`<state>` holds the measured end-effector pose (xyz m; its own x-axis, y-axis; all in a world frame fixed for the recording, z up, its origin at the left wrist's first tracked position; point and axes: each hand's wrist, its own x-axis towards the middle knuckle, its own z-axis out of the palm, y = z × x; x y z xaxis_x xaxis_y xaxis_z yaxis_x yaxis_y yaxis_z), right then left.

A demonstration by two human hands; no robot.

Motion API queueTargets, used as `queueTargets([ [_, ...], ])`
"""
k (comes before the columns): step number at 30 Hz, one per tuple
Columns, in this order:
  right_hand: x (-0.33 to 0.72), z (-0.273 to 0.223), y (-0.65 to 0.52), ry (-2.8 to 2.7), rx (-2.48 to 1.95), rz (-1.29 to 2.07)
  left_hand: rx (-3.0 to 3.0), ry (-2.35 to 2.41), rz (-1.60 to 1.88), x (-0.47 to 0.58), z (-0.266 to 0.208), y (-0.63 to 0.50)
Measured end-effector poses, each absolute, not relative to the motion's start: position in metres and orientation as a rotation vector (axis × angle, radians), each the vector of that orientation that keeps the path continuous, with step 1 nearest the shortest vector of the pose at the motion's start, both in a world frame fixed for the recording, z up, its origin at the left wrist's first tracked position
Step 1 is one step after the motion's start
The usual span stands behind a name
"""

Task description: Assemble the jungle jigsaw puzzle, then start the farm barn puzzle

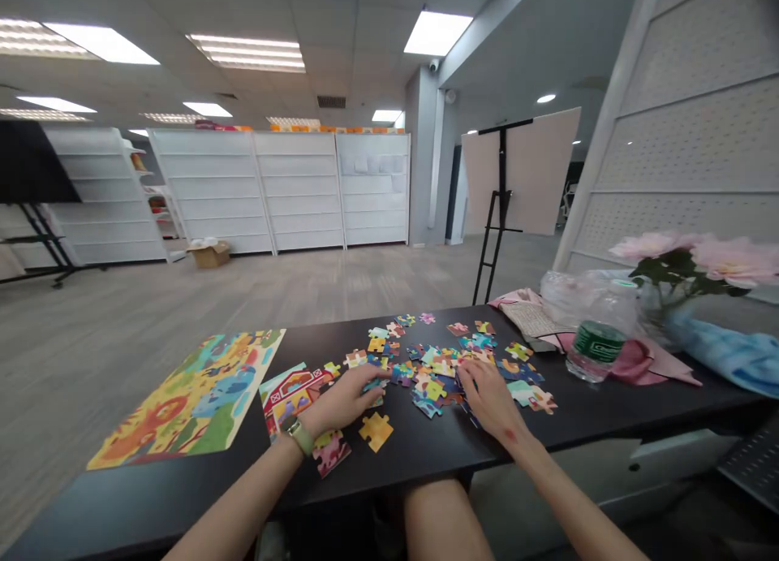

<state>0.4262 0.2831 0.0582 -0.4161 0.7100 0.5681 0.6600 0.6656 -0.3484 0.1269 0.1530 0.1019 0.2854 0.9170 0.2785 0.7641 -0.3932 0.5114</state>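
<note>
The jigsaw work is being carried by the dark worktop (426,455). Towards its left end, a coloured sheet (200,390) is being displayed flat and uncovered, where it could well be used as a guide. Just beside it, the red barn section (295,394) is being partly hidden by the left hand (346,399). Between and beyond both hands, the heap (435,386) is being formed by loose, overlapping pieces, with strays being scattered around it.

By judgement, pieces are being searched and sorted, while most are being left unjoined. For the next move, one piece seems to be called for: lifted free of the overlap, turned, and compared with an open edge.

The left fingers are being held slightly spread and bent over a small piece; whether it is being gripped cannot be told. By the right hand (490,399), the heap's right side is being covered, its fingers being curled close together; whether anything is being pinched there cannot be told. Nearer the worktop's front edge, a yellow piece (376,432) is being left apart.
</note>
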Motion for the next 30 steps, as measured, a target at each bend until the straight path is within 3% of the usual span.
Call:
queueTargets([
  [7,0.433,0.059,0.289,-2.168,-1.098,0.128,2.277,1.452,0.702,0.112,0.124,0.170],
  [14,0.426,0.057,0.283,-2.212,-0.993,0.052,2.383,1.856,0.435,0.171,0.104,0.068],
  [22,0.421,0.067,0.276,-2.243,-0.913,-0.054,2.066,2.139,0.780,0.182,0.096,0.075],
  [30,0.420,0.067,0.275,-2.255,-1.013,-0.073,2.003,2.269,0.858,0.179,0.099,0.095],
])
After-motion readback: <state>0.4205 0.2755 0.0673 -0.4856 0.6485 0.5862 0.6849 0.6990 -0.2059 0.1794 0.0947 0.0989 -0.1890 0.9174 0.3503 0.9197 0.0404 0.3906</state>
